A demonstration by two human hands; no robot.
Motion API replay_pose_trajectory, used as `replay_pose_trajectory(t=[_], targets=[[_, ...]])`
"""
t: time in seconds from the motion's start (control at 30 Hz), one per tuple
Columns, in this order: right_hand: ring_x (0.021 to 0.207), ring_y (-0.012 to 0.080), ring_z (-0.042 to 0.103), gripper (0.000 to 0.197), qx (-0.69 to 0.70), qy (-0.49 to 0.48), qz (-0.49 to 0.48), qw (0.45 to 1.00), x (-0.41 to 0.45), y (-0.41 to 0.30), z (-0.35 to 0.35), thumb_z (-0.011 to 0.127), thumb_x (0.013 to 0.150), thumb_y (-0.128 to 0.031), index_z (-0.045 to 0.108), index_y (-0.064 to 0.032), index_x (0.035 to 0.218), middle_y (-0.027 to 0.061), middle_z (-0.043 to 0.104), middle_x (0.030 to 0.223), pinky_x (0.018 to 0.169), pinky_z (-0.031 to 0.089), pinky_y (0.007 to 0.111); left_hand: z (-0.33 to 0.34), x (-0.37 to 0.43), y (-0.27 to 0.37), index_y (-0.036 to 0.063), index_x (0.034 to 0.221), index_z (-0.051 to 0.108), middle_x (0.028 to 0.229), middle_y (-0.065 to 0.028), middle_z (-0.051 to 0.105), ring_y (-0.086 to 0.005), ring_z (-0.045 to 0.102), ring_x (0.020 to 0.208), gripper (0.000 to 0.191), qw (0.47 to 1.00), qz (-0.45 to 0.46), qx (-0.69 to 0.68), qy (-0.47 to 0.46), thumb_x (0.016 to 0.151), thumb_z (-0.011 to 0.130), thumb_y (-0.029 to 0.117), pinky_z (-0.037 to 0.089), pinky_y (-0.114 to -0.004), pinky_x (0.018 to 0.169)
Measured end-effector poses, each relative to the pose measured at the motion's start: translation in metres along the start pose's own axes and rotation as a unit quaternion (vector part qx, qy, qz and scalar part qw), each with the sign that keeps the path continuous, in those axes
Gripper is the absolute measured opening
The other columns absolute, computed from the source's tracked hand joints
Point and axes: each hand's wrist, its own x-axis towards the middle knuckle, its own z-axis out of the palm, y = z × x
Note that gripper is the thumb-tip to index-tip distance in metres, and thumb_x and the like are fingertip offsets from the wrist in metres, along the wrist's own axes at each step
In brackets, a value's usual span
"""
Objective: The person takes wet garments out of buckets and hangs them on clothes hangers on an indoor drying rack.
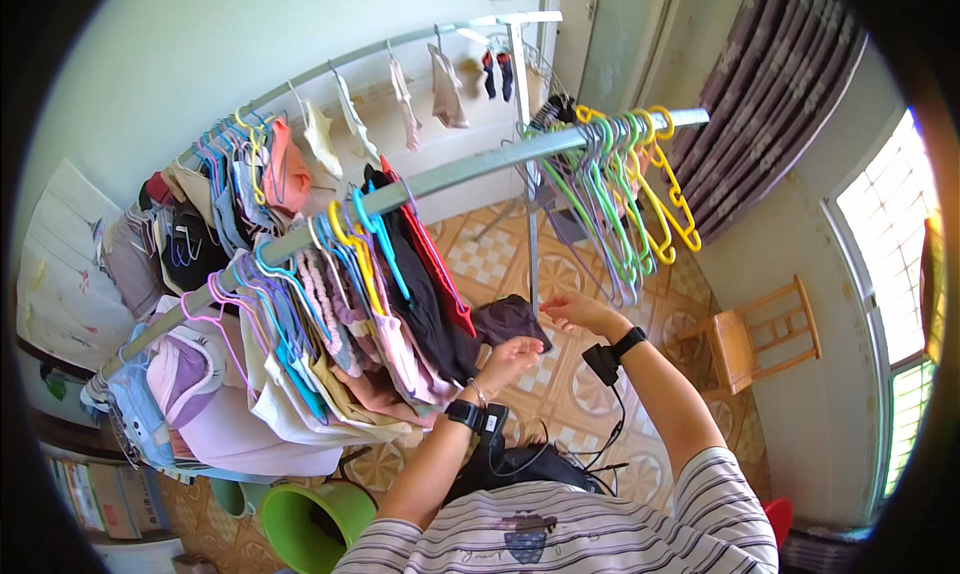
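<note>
A dark purple garment [510, 322] is stretched out low, beside the red hanger [442, 274] at the rail's middle. My left hand [514, 360] is at the garment's lower right corner, its fingers bent and overlapping the cloth. Close to the upper right corner is my right hand [581, 313], with its fingers curled. Whether either hand grips the fabric cannot be made out. Next to the red hanger hang black clothing [424, 296] and a pale pink garment [405, 356]. Both wrists wear black bands with small devices and cables.
The near metal rail [465, 176] crosses in front, holding many clothes and, at its right, bare green and yellow hangers [622, 206]. Socks hang from the rear rail [360, 48]. A wooden chair [731, 349] stands right; a green bucket [300, 525] sits lower left on the patterned floor [555, 270].
</note>
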Motion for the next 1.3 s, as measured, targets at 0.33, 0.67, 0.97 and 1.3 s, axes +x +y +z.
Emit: replay_pose_trajectory(t=[0.33, 0.67, 0.97, 1.3], targets=[[0.086, 0.0096, 0.058, 0.037, -0.016, -0.083, 0.07, 0.994, -0.039, 0.148, -0.037, 0.056, 0.093, -0.028, 0.055, -0.0085, 0.124, 0.0016, 0.062, 0.102, 0.069, 0.049, 0.025, 0.015, 0.011, 0.004, 0.0032, 0.122, 0.052, 0.118, -0.0095, 0.06, -0.0159, 0.059, 0.103, 0.031, 0.994, 0.004, -0.025, 0.11, 0.094, 0.056, 0.017, 0.047, -0.029, 0.091], [0.08, 0.0132, 0.06, 0.033, 0.049, -0.013, 0.122, 0.991, 0.009, 0.355, -0.062, 0.059, 0.086, -0.029, 0.063, -0.0075, 0.11, 0.0044, 0.064, 0.092, 0.064, 0.051, 0.03, 0.026, 0.03, -0.115, 0.004, 0.123, 0.052, 0.115, -0.0073, 0.062, -0.014, 0.06, 0.1, 0.031, 0.974, -0.154, 0.128, 0.107, 0.095, 0.054, 0.016, 0.047, -0.027, 0.087], [0.12, 0.0295, 0.051, 0.051, -0.209, -0.118, 0.082, 0.967, 0.21, 0.52, 0.019, 0.059, 0.081, -0.034, 0.059, -0.0103, 0.126, 0.0114, 0.054, 0.133, 0.098, 0.042, 0.042, 0.001, 0.025, -0.231, 0.002, 0.127, 0.051, 0.121, -0.009, 0.059, -0.0154, 0.054, 0.113, 0.034, 0.936, -0.257, 0.22, 0.094, 0.094, 0.054, 0.011, 0.042, -0.028, 0.097], [0.144, 0.0374, 0.007, 0.055, -0.393, -0.144, 0.068, 0.905, 0.366, 0.546, 0.088, 0.053, 0.088, -0.027, 0.043, -0.0192, 0.141, 0.0102, -0.008, 0.158, 0.107, 0.014, 0.063, -0.025, 0.014, -0.298, -0.0023, 0.129, 0.047, 0.126, -0.015, 0.055, -0.0227, 0.053, 0.117, 0.035, 0.932, -0.212, 0.218, 0.198, 0.096, 0.049, 0.009, 0.04, -0.033, 0.102]])
